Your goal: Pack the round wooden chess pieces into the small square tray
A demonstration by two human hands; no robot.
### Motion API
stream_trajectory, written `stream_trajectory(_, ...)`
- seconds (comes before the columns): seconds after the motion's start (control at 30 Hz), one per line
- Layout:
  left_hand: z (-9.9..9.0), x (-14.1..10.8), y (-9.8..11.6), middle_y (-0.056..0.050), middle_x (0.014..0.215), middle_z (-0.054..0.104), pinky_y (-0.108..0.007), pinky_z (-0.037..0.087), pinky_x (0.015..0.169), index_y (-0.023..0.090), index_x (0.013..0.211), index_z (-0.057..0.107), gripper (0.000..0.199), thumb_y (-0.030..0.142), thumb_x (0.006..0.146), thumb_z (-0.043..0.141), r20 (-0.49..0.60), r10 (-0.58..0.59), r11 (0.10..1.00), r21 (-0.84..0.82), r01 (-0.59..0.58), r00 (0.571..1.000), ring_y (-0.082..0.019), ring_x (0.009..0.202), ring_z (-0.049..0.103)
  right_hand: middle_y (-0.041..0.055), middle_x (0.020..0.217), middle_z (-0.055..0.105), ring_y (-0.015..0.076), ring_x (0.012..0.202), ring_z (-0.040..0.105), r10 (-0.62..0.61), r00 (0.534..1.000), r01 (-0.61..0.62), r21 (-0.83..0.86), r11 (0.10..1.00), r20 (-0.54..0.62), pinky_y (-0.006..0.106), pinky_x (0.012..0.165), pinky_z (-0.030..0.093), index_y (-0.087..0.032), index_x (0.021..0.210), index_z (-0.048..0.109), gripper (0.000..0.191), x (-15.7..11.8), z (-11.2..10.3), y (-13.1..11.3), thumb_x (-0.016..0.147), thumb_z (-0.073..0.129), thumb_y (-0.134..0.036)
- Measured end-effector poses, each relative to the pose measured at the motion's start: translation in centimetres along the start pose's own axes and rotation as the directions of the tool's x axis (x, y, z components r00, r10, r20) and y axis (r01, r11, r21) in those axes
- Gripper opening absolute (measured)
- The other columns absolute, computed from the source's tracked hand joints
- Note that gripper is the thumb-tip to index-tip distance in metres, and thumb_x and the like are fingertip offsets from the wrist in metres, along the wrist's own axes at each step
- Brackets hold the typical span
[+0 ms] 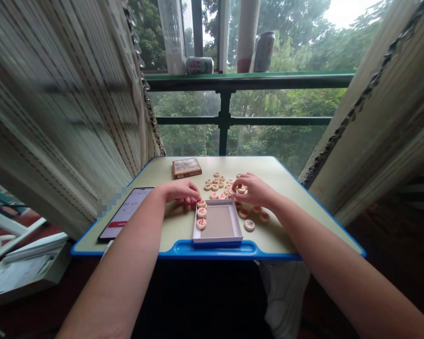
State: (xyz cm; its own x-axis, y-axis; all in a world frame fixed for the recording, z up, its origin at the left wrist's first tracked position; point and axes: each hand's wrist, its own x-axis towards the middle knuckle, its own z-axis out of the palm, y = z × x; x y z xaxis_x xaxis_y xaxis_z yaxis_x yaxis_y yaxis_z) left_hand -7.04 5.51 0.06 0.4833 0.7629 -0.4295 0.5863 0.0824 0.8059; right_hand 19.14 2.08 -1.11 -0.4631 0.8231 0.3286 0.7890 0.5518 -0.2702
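A shallow white box (219,223) lies near the table's front edge. Along its left side sit round wooden pieces with red characters, two of them (201,213) (201,224) below a third (201,203) at the upper left corner. My left hand (184,192) is closed, its fingertips on that corner piece. My right hand (251,187) reaches into the scattered pieces behind the box, its thumb and fingers closed round a piece (240,189). More red and black pieces (222,184) lie behind the box, and several, such as a black one (249,225), are to its right.
A brown box lid (187,167) lies at the back left of the table (279,172). A phone (127,212) lies at the left. Cans (199,65) (264,52) stand or lie on the window ledge, between curtains.
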Motion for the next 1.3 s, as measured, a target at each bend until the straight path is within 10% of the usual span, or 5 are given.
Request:
stream_trajectory(0.67,-0.4,0.8,-0.3,-0.004,0.06,0.065,-0.018,0.019,0.039,0.012,0.069,0.065,0.028,0.035,0.057,0.075,0.079,0.004,0.999,0.033,-0.006,0.997,-0.012,0.055,0.06,0.0054,0.077,0.06,0.0171,0.074,0.052,0.057,0.986,-0.047,0.068,0.997,-0.158,0.03,0.069,0.041,-0.018,0.076,0.065,0.013,0.1,0.6,-0.5,0.073,0.064,-0.03)
stream_trajectory(1.0,0.0,0.7,0.1,-0.005,0.059,0.066,-0.018,0.02,0.039,0.012,0.067,0.063,0.025,0.033,0.057,0.073,0.049,0.03,0.998,0.045,-0.033,0.998,-0.013,0.054,0.061,0.0043,0.074,0.06,0.0149,0.072,0.052,-0.348,0.932,0.36,0.18,0.915,-0.097,0.028,0.07,0.042,-0.017,0.082,0.066,0.017,-0.4,1.3,-5.5,0.075,0.065,-0.033)
stream_trajectory(1.3,0.1,0.8,0.0,-0.005,0.06,0.066,-0.018,0.023,0.038,0.013,0.065,0.061,0.02,0.03,0.06,0.068,0.041,0.036,0.995,0.095,-0.04,0.999,-0.013,0.053,0.062,0.0057,0.077,0.06,0.0162,0.075,0.051,-0.462,0.887,0.461,0.124,0.879,-0.027,0.028,0.069,0.042,-0.019,0.084,0.068,0.019,-0.6,2.1,-6.6,0.078,0.062,-0.037)
